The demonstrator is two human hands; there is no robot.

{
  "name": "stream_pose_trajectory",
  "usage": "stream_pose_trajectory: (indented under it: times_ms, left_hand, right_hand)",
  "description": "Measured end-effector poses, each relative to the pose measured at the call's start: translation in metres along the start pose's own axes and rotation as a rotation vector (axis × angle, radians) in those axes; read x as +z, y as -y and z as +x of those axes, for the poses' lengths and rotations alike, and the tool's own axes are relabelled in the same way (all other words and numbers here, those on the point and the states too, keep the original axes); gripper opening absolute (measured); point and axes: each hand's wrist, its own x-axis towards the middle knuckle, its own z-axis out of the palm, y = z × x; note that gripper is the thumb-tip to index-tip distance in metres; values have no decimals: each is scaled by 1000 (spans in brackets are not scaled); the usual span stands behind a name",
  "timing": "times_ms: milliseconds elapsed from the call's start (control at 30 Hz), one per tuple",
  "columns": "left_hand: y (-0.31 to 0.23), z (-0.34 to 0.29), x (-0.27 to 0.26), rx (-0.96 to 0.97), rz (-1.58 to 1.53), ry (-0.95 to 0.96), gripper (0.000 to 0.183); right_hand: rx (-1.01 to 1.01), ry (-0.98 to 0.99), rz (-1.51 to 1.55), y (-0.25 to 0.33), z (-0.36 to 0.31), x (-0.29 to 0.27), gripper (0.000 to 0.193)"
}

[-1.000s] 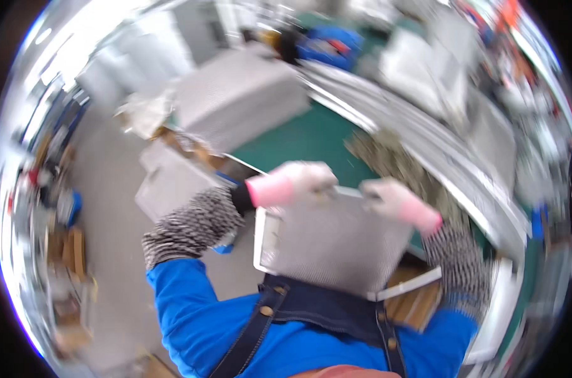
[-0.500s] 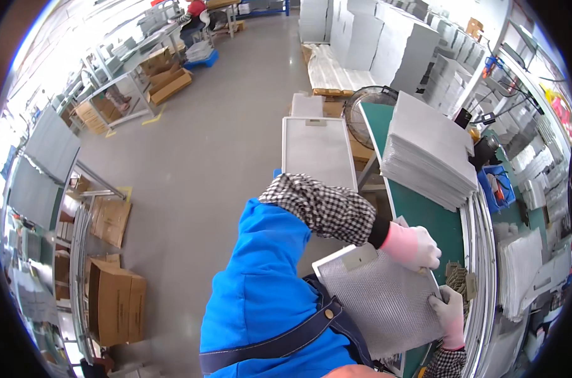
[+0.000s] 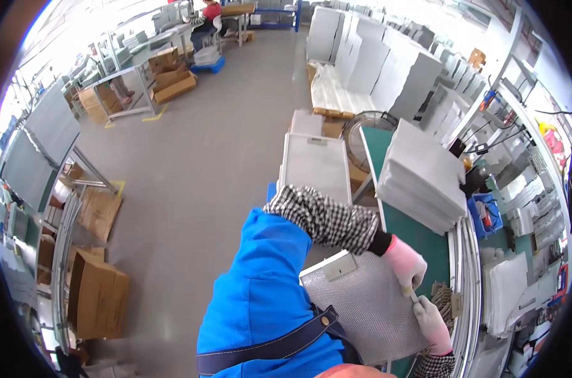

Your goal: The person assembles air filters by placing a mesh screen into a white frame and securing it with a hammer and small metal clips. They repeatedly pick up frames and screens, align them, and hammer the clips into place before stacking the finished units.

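A grey mesh panel [image 3: 371, 302] with a white frame strip along one edge lies tilted in front of me, partly over the green bench. On its upper left corner sits a small tan plate [image 3: 340, 266]. My left hand [image 3: 407, 263], in a pink and white glove, is closed at the panel's right edge; a small pale piece shows under its fingers, too small to name. Just below, my right hand [image 3: 433, 322], gloved alike, grips the panel's right edge, its fingertips close to the left hand's. Several tan clips [image 3: 445, 297] lie beside the hands.
A stack of white panels [image 3: 421, 173] stands on the green bench [image 3: 396, 220], with metal rails [image 3: 467, 277] along its right side. Beyond are a blue bin [image 3: 486, 214], a black fan [image 3: 361, 135] and a framed panel [image 3: 317, 165]. Cardboard boxes [image 3: 97, 296] stand left.
My left hand has moved down along the panel's edge toward my right hand. The right hand has shifted slightly left and down with the panel. The whole view has shifted a little.
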Motion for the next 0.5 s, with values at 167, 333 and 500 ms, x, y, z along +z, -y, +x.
stream_pose_trajectory:
  times_ms: [167, 333, 500]
  left_hand:
    - [-11, -6, 11, -29, 139, -103, 30]
    - [-28, 19, 23, 25, 294, -158, 26]
    - [-31, 39, 35, -59, 384, -87, 28]
  right_hand:
    - [-23, -39, -122, -8, -29, -8, 24]
    - [124, -101, -13, -27, -56, -13, 19]
    - [-98, -241, 46, -21, -34, 11, 23]
